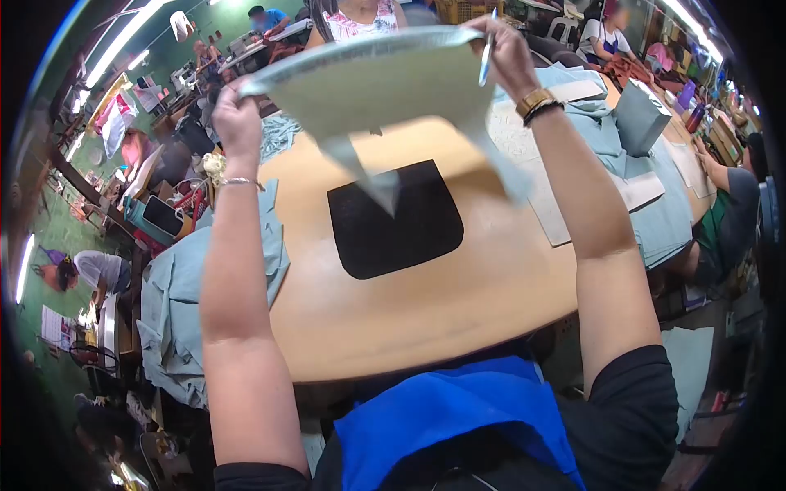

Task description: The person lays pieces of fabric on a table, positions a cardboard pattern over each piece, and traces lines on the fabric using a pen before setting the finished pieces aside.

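A pale green cloth piece point(377, 86) hangs stretched between my two raised hands above the table, its lower points dangling. My left hand point(237, 123) pinches its left corner. The right corner is gripped by my right hand point(503, 57), which also has a blue and white pen point(486, 61) between its fingers. Below the cloth, a black rounded panel point(397, 225) lies flat on the wooden table point(426, 307); one hanging tip overlaps its upper part in view.
Light blue-green cloth piles lie at the left point(176, 286) and right point(655, 204) of the table. A grey-green box-like object point(641, 119) stands on the right pile. Several people sit or stand around the room, one across the table.
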Demonstrator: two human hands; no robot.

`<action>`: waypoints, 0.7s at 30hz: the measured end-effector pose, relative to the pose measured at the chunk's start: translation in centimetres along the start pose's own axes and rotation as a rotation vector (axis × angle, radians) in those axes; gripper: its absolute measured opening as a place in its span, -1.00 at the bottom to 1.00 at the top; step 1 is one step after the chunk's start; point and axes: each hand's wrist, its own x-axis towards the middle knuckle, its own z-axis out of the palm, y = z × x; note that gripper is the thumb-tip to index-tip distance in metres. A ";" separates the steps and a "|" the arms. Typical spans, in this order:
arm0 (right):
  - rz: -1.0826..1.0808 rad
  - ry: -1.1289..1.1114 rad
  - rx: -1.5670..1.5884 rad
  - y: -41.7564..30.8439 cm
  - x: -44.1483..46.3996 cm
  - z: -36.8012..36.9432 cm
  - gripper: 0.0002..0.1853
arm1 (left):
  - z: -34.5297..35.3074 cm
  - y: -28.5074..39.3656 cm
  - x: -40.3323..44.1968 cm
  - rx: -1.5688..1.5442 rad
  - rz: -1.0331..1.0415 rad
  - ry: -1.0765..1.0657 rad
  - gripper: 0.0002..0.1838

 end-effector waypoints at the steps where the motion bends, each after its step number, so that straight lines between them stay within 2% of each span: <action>1: 0.056 -0.016 0.065 -2.8 0.4 -1.1 -0.64 | -0.4 2.8 0.6 0.082 0.110 0.083 -0.81; 2: 0.112 -0.029 0.129 -5.4 0.3 -2.0 -0.44 | -0.9 5.2 0.5 0.164 0.223 0.165 -0.82; 3: 0.045 -0.010 0.100 -5.1 -0.3 -2.3 -0.68 | -1.3 6.4 -0.4 0.058 0.226 0.159 -0.82; 4: -0.023 0.009 0.071 -4.7 -0.8 -3.0 -0.83 | -1.9 7.1 -1.4 -0.048 0.229 0.154 -0.82; 5: -0.127 0.009 0.105 -4.3 -1.9 -3.2 -0.79 | -2.3 6.0 -2.5 0.059 0.387 0.164 -0.81; 6: -0.083 -0.018 0.066 -4.2 -3.6 -3.4 -0.79 | -3.2 6.0 -4.7 0.253 0.371 0.108 -0.79; 7: -0.039 -0.045 0.027 -4.3 -5.9 -3.5 -0.79 | -3.5 5.3 -7.4 0.176 0.271 0.058 -0.79; 8: 0.005 -0.073 -0.012 -4.2 -8.3 -3.6 -0.79 | -4.1 5.6 -10.5 0.251 0.100 -0.037 -0.74; 10: 0.274 -0.159 0.152 -2.0 -13.9 -3.1 -0.76 | -4.3 2.8 -15.6 0.333 0.169 -0.165 -0.60; 11: 0.314 -0.225 0.134 -0.7 -17.0 -3.0 -0.71 | -4.5 0.7 -18.5 0.266 0.087 -0.235 -0.62; 12: 0.354 -0.290 0.115 0.2 -19.8 -2.9 -0.66 | -4.8 1.7 -20.9 0.315 0.038 -0.343 -0.56; 14: 0.603 -0.385 0.080 -0.3 -24.3 -3.3 -0.66 | -5.8 1.1 -25.6 0.261 -0.214 -0.520 -0.47; 17: 0.693 -0.473 -0.040 -1.1 -29.4 -4.4 -0.70 | -7.2 2.6 -29.6 0.384 -0.244 -0.629 -0.56; 20: 0.361 -0.501 -0.210 -3.3 -31.7 -6.2 -0.69 | -8.9 5.0 -31.3 0.467 -0.144 -0.709 -0.59; 21: 0.375 -0.523 -0.202 -4.4 -31.9 -6.8 -0.69 | -9.4 6.0 -31.5 0.483 -0.095 -0.725 -0.60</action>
